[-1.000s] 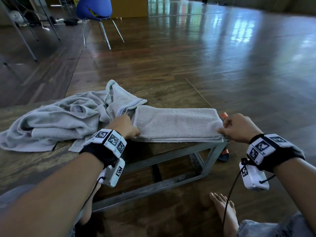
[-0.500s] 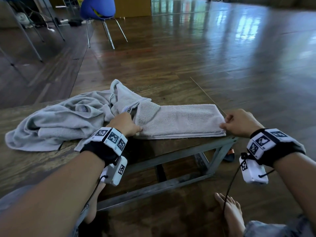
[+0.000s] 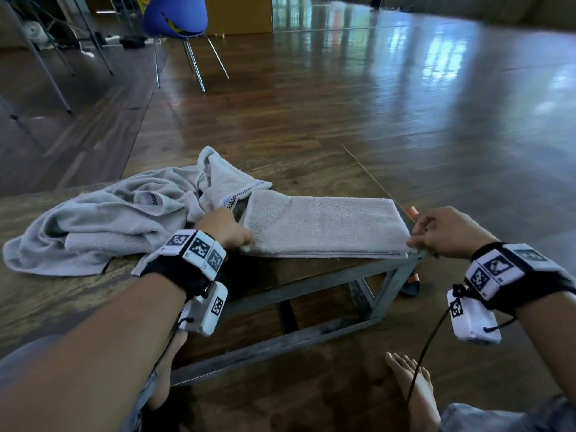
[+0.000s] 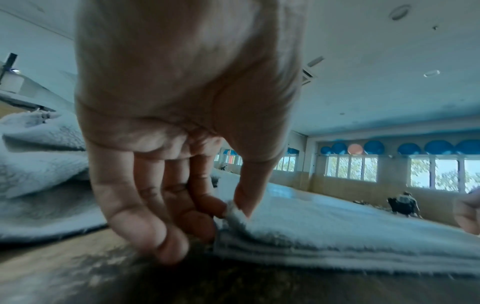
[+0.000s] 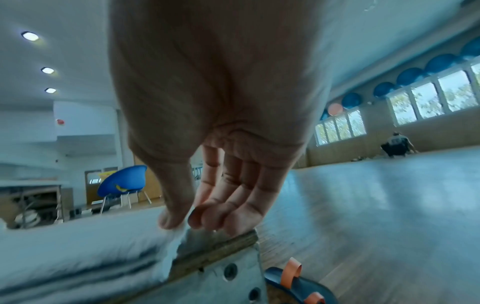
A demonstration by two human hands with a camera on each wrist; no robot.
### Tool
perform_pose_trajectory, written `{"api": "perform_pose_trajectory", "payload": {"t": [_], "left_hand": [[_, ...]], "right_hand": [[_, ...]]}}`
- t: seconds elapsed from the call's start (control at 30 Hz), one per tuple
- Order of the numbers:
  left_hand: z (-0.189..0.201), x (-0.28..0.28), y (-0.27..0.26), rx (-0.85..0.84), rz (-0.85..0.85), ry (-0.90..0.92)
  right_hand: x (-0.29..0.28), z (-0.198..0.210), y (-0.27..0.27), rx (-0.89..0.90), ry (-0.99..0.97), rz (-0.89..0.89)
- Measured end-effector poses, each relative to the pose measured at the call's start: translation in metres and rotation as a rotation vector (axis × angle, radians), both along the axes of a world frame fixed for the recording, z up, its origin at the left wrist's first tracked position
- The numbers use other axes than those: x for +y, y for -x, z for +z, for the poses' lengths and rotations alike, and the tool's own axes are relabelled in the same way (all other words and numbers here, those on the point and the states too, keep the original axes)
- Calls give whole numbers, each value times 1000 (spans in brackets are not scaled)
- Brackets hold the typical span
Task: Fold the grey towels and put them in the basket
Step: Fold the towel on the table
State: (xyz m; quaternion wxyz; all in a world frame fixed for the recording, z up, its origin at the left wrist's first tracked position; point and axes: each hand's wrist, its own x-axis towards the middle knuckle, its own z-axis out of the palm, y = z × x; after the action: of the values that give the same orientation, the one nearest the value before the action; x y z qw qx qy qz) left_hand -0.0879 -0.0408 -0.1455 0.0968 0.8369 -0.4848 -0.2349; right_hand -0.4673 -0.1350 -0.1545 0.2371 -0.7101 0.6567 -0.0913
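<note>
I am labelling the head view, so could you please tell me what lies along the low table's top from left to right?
Crumpled towel → left hand → folded towel → right hand, with each hand pinching one end of the folded towel.

The folded towel (image 3: 324, 226) is soft, fuzzy cloth, matt grey. The crumpled towel (image 3: 103, 219) is the same fluffy cloth. The bench (image 3: 46, 294) has a rough, worn wood top and dull grey metal legs. The floor (image 3: 374, 104) is smooth, shiny wood. The chair (image 3: 174, 15) looks like smooth blue plastic.
</note>
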Motion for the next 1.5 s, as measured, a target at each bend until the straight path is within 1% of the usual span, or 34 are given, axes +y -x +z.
{"api": "perform_pose_trajectory", "payload": {"t": [0.07,0.1,0.17,0.2,0.27,0.33,0.4,0.5,0.6,0.77,0.87,0.97,1.03,1.13,1.23,1.3,1.37,1.43,1.5], "left_hand": [[-3,1,3,-90,-55,11],[-4,1,5,-144,-85,63],[-5,-1,12,-201,-199,255],[-5,-2,17,-180,-299,348],[-6,-3,28,-87,-521,422],[-11,-2,39,-15,-668,389],[-20,-3,46,-30,-725,349],[-28,-4,50,-81,-709,360],[-27,-8,50,-61,-692,354],[-22,-10,46,33,-697,327],[-20,-10,45,53,-685,298],[-18,-10,47,31,-679,273],[-16,-10,50,-18,-670,244],[-15,-9,54,-62,-658,184],[-14,-11,54,-49,-673,91],[-14,-13,54,-44,-678,99],[-18,-15,58,-46,-636,195],[-26,-17,64,-132,-589,289],[-39,-18,70,-231,-572,266]], "right_hand": [[4,-1,-3,93,31,27],[6,0,-5,108,67,21],[10,2,-11,108,180,22],[12,2,-15,104,244,59],[18,1,-26,61,330,204],[24,-2,-40,-1,332,385],[30,-9,-52,1,283,500],[34,-19,-64,48,248,496],[31,-23,-68,51,249,462],[28,-17,-65,36,214,484],[27,-15,-66,45,198,478],[26,-11,-69,26,145,462],[26,-10,-73,23,127,459],[27,-9,-77,52,113,452],[26,-10,-80,108,82,407],[29,-14,-83,158,159,351],[34,-20,-93,162,323,326],[40,-27,-106,81,451,382],[45,-35,-120,35,473,464]]}}
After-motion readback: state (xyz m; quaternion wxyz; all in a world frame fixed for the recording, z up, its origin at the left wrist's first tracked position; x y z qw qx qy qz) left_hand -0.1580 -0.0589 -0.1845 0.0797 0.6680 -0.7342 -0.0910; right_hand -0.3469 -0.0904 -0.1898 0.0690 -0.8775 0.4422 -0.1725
